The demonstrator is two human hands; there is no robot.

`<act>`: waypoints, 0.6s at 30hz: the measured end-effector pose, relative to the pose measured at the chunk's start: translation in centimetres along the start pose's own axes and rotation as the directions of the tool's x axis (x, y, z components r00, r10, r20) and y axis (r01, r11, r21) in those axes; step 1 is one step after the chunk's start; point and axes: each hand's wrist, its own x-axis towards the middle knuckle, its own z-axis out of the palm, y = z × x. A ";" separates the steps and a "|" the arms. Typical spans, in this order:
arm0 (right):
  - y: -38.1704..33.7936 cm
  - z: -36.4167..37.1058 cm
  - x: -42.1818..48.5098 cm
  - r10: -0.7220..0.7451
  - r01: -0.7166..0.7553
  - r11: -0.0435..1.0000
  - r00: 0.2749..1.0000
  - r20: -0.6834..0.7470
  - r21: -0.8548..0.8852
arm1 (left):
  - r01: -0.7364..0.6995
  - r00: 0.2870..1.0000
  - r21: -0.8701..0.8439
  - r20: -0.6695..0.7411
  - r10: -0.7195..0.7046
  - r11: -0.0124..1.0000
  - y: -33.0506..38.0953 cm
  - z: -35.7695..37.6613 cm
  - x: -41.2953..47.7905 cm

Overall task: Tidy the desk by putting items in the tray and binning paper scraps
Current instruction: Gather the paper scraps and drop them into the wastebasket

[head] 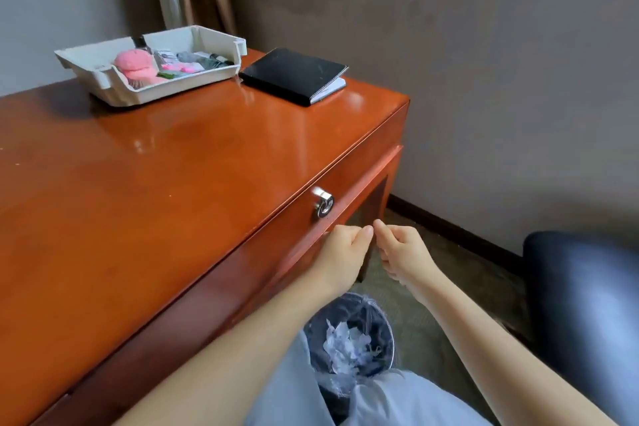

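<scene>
A white tray (pixel 103 79) stands at the desk's far left, holding a pink fuzzy item (pixel 135 65) and several small things. Below the desk front, a round bin (pixel 387 328) lined with a bag holds crumpled white paper scraps (pixel 349 346). My left hand (pixel 340 251) and my right hand (pixel 403 251) hover side by side above the bin, just in front of the drawer. Both have curled fingers, thumb tips nearly touching each other. Nothing shows in either hand.
A black notebook (pixel 294 74) lies at the desk's far right corner beside the tray. The drawer front carries a metal ring pull (pixel 322 205). A dark blue chair seat (pixel 584 304) stands at the right. A grey wall runs behind.
</scene>
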 end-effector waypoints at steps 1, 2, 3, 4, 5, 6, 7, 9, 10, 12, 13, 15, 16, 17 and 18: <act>1.4 0.2 0.4 0.023 -0.023 1.000 1.000 -0.010 -0.006 | 0.022 1.000 0.025 -0.011 -0.022 0.999 -1.3 0.6 0.4; 2.8 0.5 0.8 0.047 -0.047 0.999 0.999 -0.021 -0.009 | 0.045 0.999 0.057 -0.028 -0.044 0.997 -2.6 1.1 0.8; 4.1 0.9 1.2 0.072 -0.072 0.997 0.997 -0.029 -0.007 | 0.071 0.997 0.087 -0.049 -0.067 0.994 -3.9 1.6 1.1; 5.3 1.3 1.5 0.093 -0.093 0.996 0.995 -0.035 -0.002 | 0.091 0.994 0.114 -0.070 -0.083 0.989 -5.0 2.0 1.5; 6.6 1.7 1.8 0.110 -0.110 0.994 0.993 -0.042 -0.003 | 0.101 0.992 0.137 -0.085 -0.090 0.985 -6.1 2.4 1.8; 7.8 2.1 2.2 0.122 -0.122 0.992 0.991 -0.051 -0.012 | 0.116 0.990 0.154 -0.094 -0.103 0.981 -7.1 2.9 2.2; 9.0 2.5 2.4 0.133 -0.135 0.991 0.989 -0.060 -0.025 | 0.137 0.988 0.172 -0.097 -0.122 0.976 -8.1 3.4 2.5; 11.3 3.2 3.1 0.159 -0.162 0.986 0.985 -0.071 -0.041 | 0.186 0.982 0.199 -0.077 -0.173 0.962 -10.1 4.4 3.3; 12.4 3.5 3.4 0.176 -0.179 0.983 0.982 -0.074 -0.048 | 0.205 0.979 0.209 -0.061 -0.196 0.956 -11.1 5.0 3.8; 14.3 4.2 4.1 0.221 -0.225 0.972 0.973 -0.072 -0.061 | 0.247 0.969 0.229 -0.037 -0.245 0.942 -13.1 6.0 4.7; 15.3 4.6 4.4 0.245 -0.250 0.966 0.967 -0.071 -0.067 | 0.270 0.962 0.240 -0.025 -0.272 0.932 -14.1 6.5 5.1; 16.9 5.3 5.0 0.294 -0.300 0.950 0.953 -0.073 -0.085 | 0.315 0.944 0.276 0.009 -0.331 0.908 -15.8 7.6 5.6; 17.7 5.6 5.2 0.320 -0.325 0.941 0.945 -0.069 -0.094 | 0.333 0.935 0.297 0.020 -0.354 0.895 -16.5 8.0 5.8; 18.4 6.0 5.4 0.351 -0.356 0.929 0.934 -0.065 -0.104 | 0.345 0.929 0.310 0.025 -0.370 0.886 -17.3 8.5 5.9; 19.1 6.4 5.5 0.383 -0.388 0.915 0.922 -0.062 -0.112 | 0.359 0.922 0.311 0.025 -0.385 0.880 -18.0 8.9 6.0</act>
